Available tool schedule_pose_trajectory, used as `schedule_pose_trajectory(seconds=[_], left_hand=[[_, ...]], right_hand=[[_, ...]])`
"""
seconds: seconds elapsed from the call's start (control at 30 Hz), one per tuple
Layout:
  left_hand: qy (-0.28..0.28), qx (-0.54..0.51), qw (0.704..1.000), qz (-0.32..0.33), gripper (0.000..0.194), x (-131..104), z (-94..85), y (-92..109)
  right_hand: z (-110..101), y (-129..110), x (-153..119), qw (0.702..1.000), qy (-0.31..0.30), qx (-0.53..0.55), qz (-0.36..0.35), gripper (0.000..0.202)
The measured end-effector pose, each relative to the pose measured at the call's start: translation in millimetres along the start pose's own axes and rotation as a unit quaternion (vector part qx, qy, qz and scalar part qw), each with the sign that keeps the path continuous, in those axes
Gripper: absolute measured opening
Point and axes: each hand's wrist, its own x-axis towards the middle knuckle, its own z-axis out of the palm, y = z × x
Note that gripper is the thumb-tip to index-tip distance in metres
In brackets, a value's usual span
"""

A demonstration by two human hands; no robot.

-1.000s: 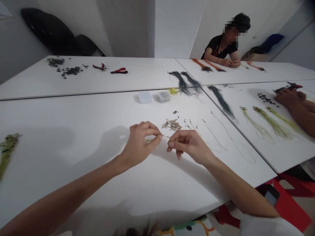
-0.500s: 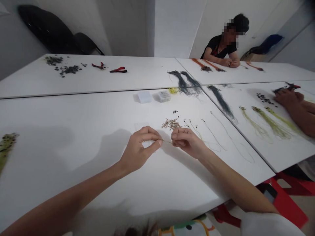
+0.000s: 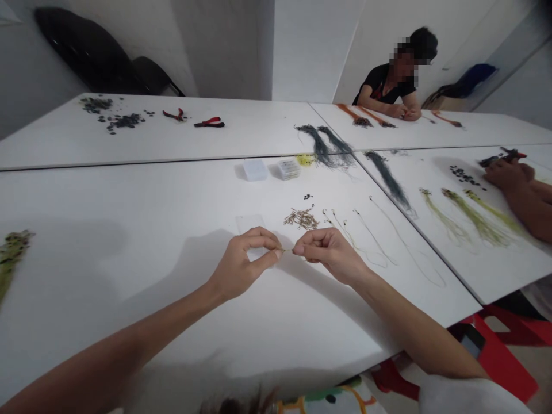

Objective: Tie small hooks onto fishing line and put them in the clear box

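My left hand (image 3: 248, 260) pinches a thin, brass-coloured piece (image 3: 286, 250) between thumb and index finger. At its other end my right hand (image 3: 328, 253) is closed in a pinch, its fingertips a short gap from the left ones. The piece is too small to make out in detail. Just beyond the hands lies a pile of small brass-coloured metal pieces (image 3: 302, 218), with a few tiny black bits (image 3: 307, 196) behind it. Several thin cords with dark ends (image 3: 362, 221) lie right of the pile. A clear plastic sheet (image 3: 250, 221) lies partly under my left hand.
Two small plastic boxes (image 3: 255, 170) stand farther back, near yellow bits (image 3: 305, 160) and dark green strand bundles (image 3: 321, 144). Red-handled pliers (image 3: 210, 122) lie on the far table. Yellow-green bundles (image 3: 474, 213) and a co-worker's hands (image 3: 509, 172) are right; another person (image 3: 390, 92) sits opposite.
My right hand has moved slightly left and down, closer to my left fingertips. My left hand stays almost in place, still pinching.
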Motion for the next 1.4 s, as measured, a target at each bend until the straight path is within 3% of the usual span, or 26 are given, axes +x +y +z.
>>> schedule_pose_trajectory(seconds=[0.3, 0.63, 0.77, 0.93, 1.17, 1.27, 1.4], left_hand=[[-0.096, 0.085, 0.991, -0.027, 0.018, 13.0, -3.8, 23.1], [-0.103, 0.058, 0.992, -0.05, 0.021, 8.3, -1.0, 18.4], [-0.074, 0.054, 0.994, -0.059, 0.02, 7.5, 1.8, 14.0], [-0.05, -0.042, 0.996, -0.066, 0.019, 7.1, -1.5, 9.9], [-0.136, -0.265, 0.953, -0.055, 0.018, 6.2, -2.3, 14.0], [-0.164, -0.28, 0.945, -0.045, 0.018, 5.6, -1.9, 17.2], [-0.141, -0.236, 0.959, -0.063, 0.016, 4.8, -1.3, 16.4]], right_hand=[[1.0, -3.9, -5.0, 0.997, 0.001, -0.08, -0.022, 0.021], [-8.6, -7.3, 3.1, 0.996, -0.085, 0.005, -0.008, 0.014], [-3.3, -6.7, -1.0, 0.994, -0.109, 0.018, -0.013, 0.016], [-4.3, -1.5, 1.3, 0.991, -0.135, 0.027, 0.001, 0.015], [-21.5, 0.3, 11.4, 0.98, -0.181, 0.081, 0.023, 0.015], [-27.5, -1.9, 11.2, 0.988, -0.154, 0.024, 0.006, 0.014], [-24.8, -10.4, 4.6, 0.988, 0.002, -0.088, -0.124, 0.012]])
